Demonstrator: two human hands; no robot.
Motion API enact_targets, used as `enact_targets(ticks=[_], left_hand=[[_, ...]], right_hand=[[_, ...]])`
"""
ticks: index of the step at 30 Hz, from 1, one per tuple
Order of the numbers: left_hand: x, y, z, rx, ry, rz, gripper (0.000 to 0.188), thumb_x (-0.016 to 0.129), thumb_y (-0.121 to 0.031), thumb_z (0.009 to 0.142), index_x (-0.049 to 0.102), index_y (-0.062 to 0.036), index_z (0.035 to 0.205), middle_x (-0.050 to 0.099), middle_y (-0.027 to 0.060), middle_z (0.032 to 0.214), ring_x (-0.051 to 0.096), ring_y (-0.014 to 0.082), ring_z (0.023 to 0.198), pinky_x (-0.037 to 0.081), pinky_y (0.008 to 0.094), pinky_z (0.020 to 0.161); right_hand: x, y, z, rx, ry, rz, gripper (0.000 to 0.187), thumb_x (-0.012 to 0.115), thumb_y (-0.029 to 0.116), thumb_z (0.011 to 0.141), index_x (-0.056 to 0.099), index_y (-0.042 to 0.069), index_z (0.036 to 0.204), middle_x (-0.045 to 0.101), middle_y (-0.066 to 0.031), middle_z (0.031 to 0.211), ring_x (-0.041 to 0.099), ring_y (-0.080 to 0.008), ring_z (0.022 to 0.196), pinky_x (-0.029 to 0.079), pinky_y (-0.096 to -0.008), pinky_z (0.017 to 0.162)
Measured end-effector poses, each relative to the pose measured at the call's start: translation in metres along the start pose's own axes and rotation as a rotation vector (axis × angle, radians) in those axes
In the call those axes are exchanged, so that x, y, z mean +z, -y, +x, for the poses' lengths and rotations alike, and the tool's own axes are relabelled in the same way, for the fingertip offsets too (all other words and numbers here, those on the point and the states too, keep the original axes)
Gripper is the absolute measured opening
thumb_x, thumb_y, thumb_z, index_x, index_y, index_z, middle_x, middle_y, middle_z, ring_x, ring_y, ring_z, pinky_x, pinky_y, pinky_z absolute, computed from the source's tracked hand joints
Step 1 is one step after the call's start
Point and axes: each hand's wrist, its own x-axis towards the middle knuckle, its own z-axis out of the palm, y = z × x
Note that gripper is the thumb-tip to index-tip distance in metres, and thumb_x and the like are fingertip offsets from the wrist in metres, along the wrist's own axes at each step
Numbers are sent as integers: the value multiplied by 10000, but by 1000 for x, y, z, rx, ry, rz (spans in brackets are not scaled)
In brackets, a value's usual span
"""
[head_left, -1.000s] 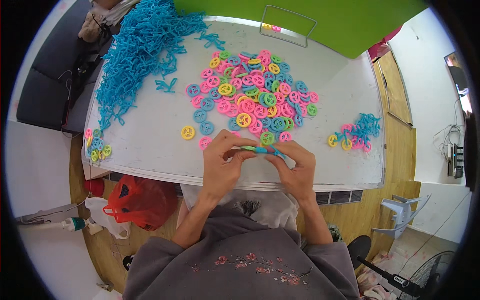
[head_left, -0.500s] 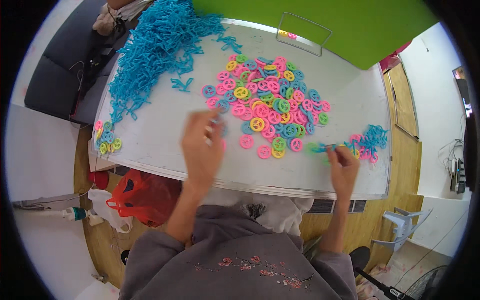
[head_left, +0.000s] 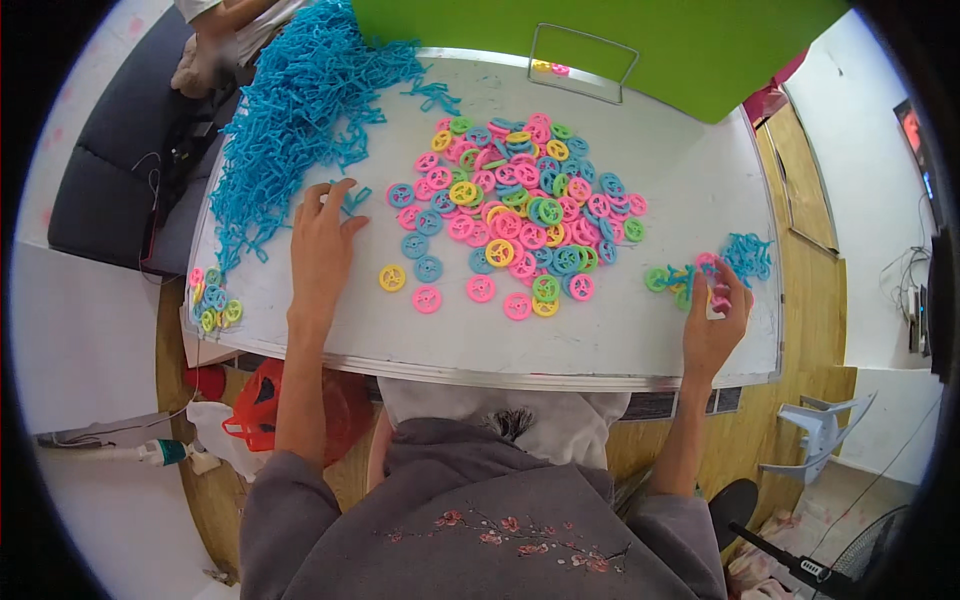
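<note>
My left hand reaches over the table with its fingers spread, at a loose blue forked plastic piece; no firm grip on it shows. At the right, my right hand has thumb and fingers apart over a small group of blue pieces with wheels on them. A pink wheel shows between its fingers, apparently lying on the table. Just beside the thumb lies a blue piece with green wheels. Many loose plastic wheels, pink, blue, yellow and green, form a heap mid-table.
A tall heap of blue forked pieces covers the far left. Several wheels sit at the left corner. A green panel with a wire frame borders the far edge. Another person's arm shows at the far left.
My left hand has moved left from the wheels to the loose blue piece. My right hand has shifted right and let go of the blue piece with green wheels. Several wheels now lie apart near the heap.
</note>
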Motion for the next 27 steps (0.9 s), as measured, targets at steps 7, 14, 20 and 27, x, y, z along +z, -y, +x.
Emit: enact_targets(ticks=[7, 14, 20, 27], left_hand=[[-7, 5, -6, -108, 140, -73, 266, 720, -80, 750, 609, -46, 989, 537, 138, 1021, 581, 292, 846, 484, 376, 698], [-20, -26, -31, -407, 39, -481, 210, 690, -54, 792, 605, -24, 982, 564, 54, 962, 575, 119, 782, 473, 247, 589], [-16, -118, -54, -429, 709, -1199, 200, 661, -71, 841, 588, 14, 1006, 539, 20, 956, 571, 108, 808, 487, 237, 645], [0, -136, -51, -437, 713, -1327, 179, 629, -75, 861, 614, -13, 1028, 554, 28, 900, 559, 116, 816, 463, 256, 640]], right_hand=[[6, 19, -15, -113, -51, 320, 209, 604, 4, 864, 593, 9, 1073, 566, -39, 913, 517, -100, 790, 440, -241, 715], [17, 57, -43, -262, 238, 462, 230, 629, -83, 776, 587, -9, 989, 573, -83, 913, 540, -155, 777, 454, -262, 702], [21, 113, -49, -395, 584, 641, 409, 724, -43, 692, 626, 55, 1076, 600, -111, 1057, 587, -222, 914, 487, -327, 751], [27, 86, -57, -328, 626, 702, 370, 702, -82, 688, 662, 51, 1030, 631, -91, 1029, 619, -217, 893, 514, -321, 755]])
